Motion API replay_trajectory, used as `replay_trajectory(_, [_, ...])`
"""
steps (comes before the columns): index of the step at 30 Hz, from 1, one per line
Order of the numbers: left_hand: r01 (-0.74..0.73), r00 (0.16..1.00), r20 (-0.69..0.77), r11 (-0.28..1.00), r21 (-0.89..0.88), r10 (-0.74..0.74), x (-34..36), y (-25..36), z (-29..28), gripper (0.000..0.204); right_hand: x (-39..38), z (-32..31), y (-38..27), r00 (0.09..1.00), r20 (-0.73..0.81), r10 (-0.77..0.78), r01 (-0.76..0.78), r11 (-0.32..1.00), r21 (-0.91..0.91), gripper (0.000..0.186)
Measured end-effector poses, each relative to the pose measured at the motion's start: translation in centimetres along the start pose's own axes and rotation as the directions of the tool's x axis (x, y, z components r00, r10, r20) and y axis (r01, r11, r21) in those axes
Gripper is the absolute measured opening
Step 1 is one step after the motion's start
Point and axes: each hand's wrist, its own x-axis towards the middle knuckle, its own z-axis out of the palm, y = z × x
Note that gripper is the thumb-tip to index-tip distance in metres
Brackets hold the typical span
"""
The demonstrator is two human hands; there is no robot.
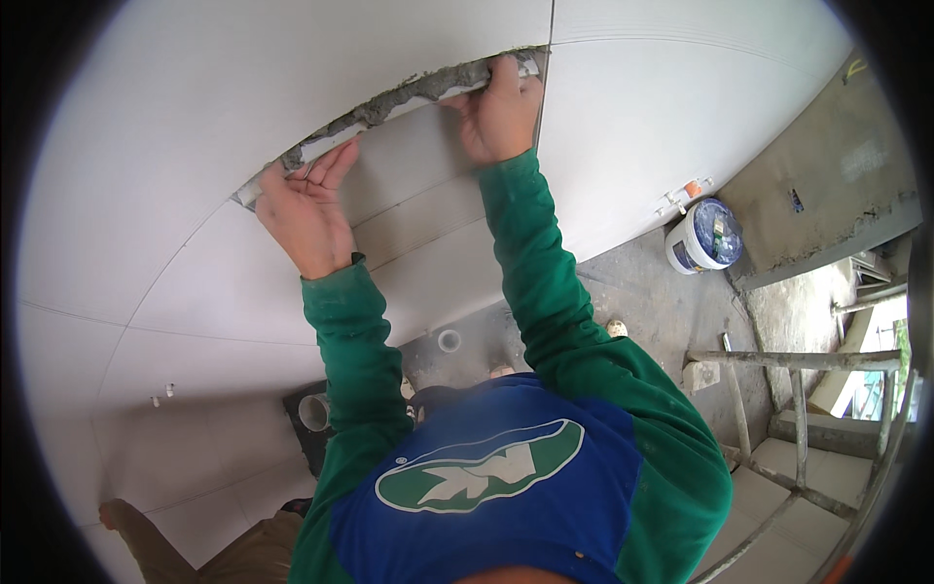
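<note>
A narrow white tile [336, 142] sits at a long gap in the tiled wall. Rough grey mortar [389, 99] shows along its upper edge. My left hand [309, 216] grips the tile's left end, the fingers bent at its edge. At the opposite end my right hand [498, 115] is closed on it, fingers reaching up to the mortar. Parts of the fingertips are hidden by the tile edge. Below, between my hands, is a shaded pale surface [404, 151]; I cannot tell whether it belongs to the tile or to the wall.
A white bucket with a blue lid [708, 236] stands by the wall at right, near pipe fittings [689, 193]. A metal frame [798, 360] rises at lower right. Round pipe openings [449, 341] show on the floor. Another person's hand and brown sleeve [146, 545] appear at lower left.
</note>
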Motion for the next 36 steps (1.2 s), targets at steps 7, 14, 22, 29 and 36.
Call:
replay_trajectory(7, [0.063, 0.993, -0.100, 0.997, -0.046, -0.068, -0.3, -0.4, -2.1, 0.038, -0.8, -0.3, 1.5, 0.998, -0.031, 0.049, -0.051, 0.997, -0.053, 0.029])
replay_trajectory(14, [-0.029, 1.000, -0.005, 0.994, -0.103, 0.028, 0.2, -0.8, -1.7, 0.032, -0.2, -0.1, 1.3, 0.947, 0.174, -0.270, 0.321, 0.808, -0.493, 0.024])
replay_trajectory(22, [0.031, 0.995, -0.090, 0.997, -0.075, -0.038, -0.4, 0.8, -0.6, 0.041, -1.0, 0.8, 0.8, 0.998, -0.022, -0.052, 0.050, 0.995, -0.092, 0.031])
replay_trajectory(29, [0.060, 0.996, -0.053, 0.990, -0.131, -0.067, -0.6, 0.7, -1.1, 0.035, -0.7, 1.1, 0.9, 0.996, -0.055, -0.070, 0.061, 0.987, -0.147, 0.034])
replay_trajectory(36, [0.094, 0.994, -0.033, 0.978, -0.189, -0.102, -1.0, 0.6, -0.2, 0.029, -1.1, 2.3, 0.2, 0.985, -0.124, -0.119, 0.105, 0.988, -0.113, 0.031])
